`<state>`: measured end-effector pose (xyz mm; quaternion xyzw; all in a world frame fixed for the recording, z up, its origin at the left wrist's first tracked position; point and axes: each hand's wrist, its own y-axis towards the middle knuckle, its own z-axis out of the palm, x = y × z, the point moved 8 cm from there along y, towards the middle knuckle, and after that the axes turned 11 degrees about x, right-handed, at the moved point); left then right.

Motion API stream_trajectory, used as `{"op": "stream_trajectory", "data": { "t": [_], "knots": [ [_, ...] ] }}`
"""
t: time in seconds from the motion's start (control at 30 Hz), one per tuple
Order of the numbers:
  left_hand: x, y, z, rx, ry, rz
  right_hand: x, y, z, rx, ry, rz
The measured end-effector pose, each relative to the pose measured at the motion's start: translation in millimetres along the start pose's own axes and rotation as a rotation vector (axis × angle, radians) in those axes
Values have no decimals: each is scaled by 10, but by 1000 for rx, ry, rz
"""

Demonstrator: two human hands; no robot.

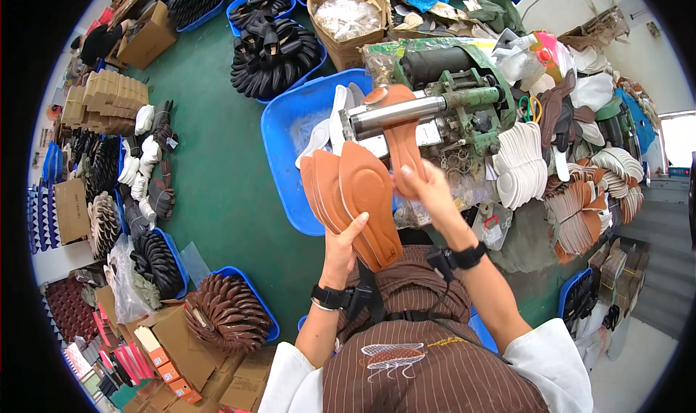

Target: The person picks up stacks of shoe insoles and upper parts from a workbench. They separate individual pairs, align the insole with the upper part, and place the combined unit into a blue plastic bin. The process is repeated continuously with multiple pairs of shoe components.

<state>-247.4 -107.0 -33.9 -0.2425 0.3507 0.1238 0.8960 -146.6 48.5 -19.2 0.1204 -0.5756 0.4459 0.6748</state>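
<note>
My left hand [339, 253] is closed around a fanned stack of tan-brown insoles [366, 188], thumb on top, heel ends toward me. In my right hand [433, 195] is the near end of a single brown insole [403, 146]. That insole passes beneath the shiny metal roller [399, 116] of a green machine [471, 101], and its far end shows beyond the roller. Right under the roller's free end, pale insoles [338, 112] stand in a blue tub [274, 174]. The right fingertips are partly hidden behind the insole.
Right of the machine are bundled white insoles [520, 168], green-handled scissors [531, 109] and tied brown-and-white insole bundles [575, 214]. Blue tubs of black insoles [272, 61] and brown insoles [226, 313] stand on the green floor [210, 167]. A cardboard box [346, 43] sits behind the tub.
</note>
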Motion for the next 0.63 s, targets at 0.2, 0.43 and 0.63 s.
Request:
{"op": "stream_trajectory", "data": {
  "t": [0.2,0.43,0.63],
  "knots": [
    [-7,44,87,63,-2,28,-253,-329,-109,-177,20,40],
    [117,79,31,51,-38,-5,-169,-8,-5,-36,-80,9],
    [-17,86,-106,-244,420,239,-277,-370,528,84,-248,39]
  ]
}}
